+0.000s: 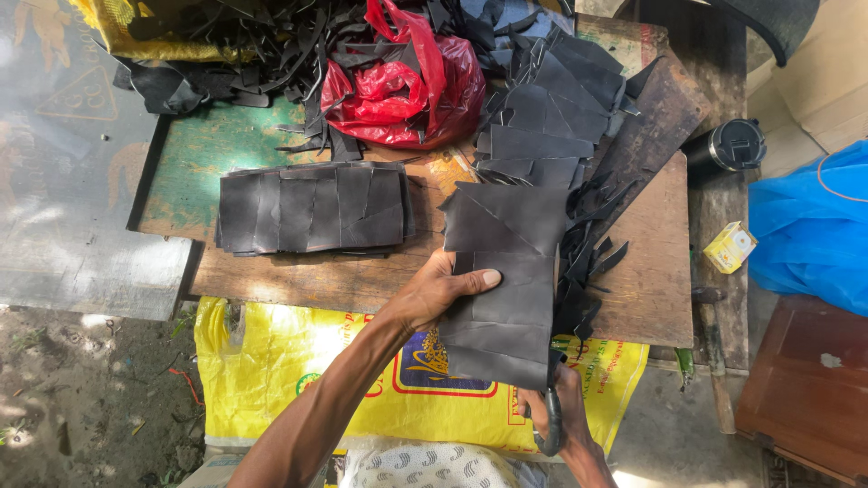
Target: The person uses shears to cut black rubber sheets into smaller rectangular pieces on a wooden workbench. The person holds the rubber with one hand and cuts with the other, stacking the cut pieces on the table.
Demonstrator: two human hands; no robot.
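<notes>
While the left hand (434, 289) pinches a large dark sheet (502, 280) of rubbery material — thumb laid flat on its face, the fingers hidden behind it — the sheet hangs out over the near edge of the wooden bench (651, 289), its top still above the boards. The right hand (565, 411) sits just under the sheet's lower edge, closed around the black loop handles of a pair of scissors (550, 425); the blades themselves are out of sight behind the sheet.

The only real container up top is a red plastic bag (402, 86), knotted loosely and bulging, but what fills it cannot be made out. Black strips and offcuts (271, 45) lie heaped around and behind it. To the left on the bench lies a tidy stack of cut dark rectangles (312, 208); to the right, a looser fan of dark pieces (542, 117) spills toward the sheet, with thin trimmings (588, 262) beside it. A black cylindrical flask (728, 146) lies at the bench's far right, and a small yellow box (731, 247) rests near it — contents of either unseen. A yellow woven sack (271, 370) hangs below the bench front, partly covered by the forearm. A blue plastic sheet (814, 226) is cut off by the right edge.
</notes>
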